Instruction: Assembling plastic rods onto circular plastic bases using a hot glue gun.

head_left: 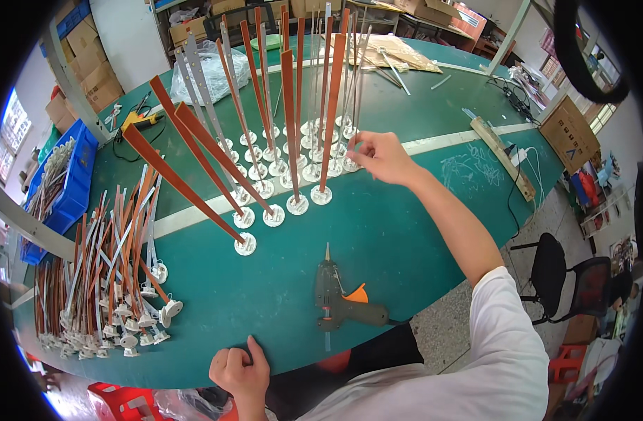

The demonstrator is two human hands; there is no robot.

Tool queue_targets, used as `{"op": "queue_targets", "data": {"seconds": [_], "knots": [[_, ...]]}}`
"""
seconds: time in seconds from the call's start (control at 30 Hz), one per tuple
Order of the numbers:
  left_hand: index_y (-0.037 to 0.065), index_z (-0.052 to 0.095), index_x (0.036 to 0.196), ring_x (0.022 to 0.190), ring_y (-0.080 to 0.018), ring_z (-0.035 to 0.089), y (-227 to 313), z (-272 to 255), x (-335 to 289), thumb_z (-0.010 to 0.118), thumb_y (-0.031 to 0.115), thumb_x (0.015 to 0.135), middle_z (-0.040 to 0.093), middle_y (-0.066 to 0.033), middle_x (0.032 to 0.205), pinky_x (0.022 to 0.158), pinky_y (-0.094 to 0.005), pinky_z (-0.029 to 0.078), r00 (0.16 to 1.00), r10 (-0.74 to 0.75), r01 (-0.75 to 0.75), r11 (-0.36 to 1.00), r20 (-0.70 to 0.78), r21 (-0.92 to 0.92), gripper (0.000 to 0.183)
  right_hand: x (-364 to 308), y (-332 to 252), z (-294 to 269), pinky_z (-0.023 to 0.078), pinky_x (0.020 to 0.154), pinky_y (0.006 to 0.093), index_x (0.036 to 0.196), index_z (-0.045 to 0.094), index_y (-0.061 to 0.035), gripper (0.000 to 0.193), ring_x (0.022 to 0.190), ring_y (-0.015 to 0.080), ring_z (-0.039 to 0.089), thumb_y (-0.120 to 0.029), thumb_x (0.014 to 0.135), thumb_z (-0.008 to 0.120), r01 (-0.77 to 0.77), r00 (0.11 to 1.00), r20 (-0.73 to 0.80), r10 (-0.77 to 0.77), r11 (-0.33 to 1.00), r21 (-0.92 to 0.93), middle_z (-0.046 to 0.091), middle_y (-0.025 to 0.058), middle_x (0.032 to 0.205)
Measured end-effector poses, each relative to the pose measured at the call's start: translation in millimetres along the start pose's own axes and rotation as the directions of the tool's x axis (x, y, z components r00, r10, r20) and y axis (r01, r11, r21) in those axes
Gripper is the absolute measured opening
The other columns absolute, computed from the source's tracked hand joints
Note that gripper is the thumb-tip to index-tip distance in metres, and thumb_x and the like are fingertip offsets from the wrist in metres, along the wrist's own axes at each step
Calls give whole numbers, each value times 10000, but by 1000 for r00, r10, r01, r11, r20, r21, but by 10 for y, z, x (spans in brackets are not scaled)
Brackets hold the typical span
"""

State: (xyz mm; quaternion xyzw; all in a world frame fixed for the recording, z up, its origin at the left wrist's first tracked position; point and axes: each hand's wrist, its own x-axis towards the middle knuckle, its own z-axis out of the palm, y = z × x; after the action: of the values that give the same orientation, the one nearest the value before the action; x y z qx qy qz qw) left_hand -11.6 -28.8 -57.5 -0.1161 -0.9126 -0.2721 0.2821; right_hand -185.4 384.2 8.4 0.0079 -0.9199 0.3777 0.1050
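White sleeve (507, 344): closest to the camera, outside the near edge of the bench (392, 242); from it my right arm reaches inward.
Right hand (385, 158): beside the standing strips, thumb and fingers bent close to a white round foot (350, 164); I cannot tell if they pinch it.
Left hand (241, 372): at the near edge, fingers folded, thumb apart, nothing visible inside; perhaps only resting.
Standing strips (331, 105): grouped mid-bench, feet down, probably to stay upright.
Glue gun (330, 291): toward the near edge, handle pointing right, perhaps for easy grasping.
Heaped strips (90, 281): at the left end, likely kept apart from the group.
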Motion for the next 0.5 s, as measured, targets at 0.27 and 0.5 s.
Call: {"op": "queue_targets", "data": {"seconds": [0.27, 0.5], "knots": [[77, 332, 522, 407, -217, 328, -19, 0, -15, 752, 24, 725, 330, -47, 470, 428, -363, 187, 1000, 4, -4, 1000, 3, 4, 469, 184, 224, -170, 438, 395, 267, 890, 619, 30, 149, 466, 102, 564, -105, 931, 571, -110, 956, -256, 145, 983, 148, 654, 71, 675], [80, 328, 518, 406, -215, 326, -15, 1, -10, 754, 13, 717, 326, -43, 470, 427, -362, 183, 1000, 4, -4, 1000, -2, 7, 475, 446, 405, -33, 437, 393, 273, 872, 622, 33, 166, 431, 106, 545, -115, 929, 572, -121, 968, -207, 144, 985, 120, 646, 71, 655]]}}
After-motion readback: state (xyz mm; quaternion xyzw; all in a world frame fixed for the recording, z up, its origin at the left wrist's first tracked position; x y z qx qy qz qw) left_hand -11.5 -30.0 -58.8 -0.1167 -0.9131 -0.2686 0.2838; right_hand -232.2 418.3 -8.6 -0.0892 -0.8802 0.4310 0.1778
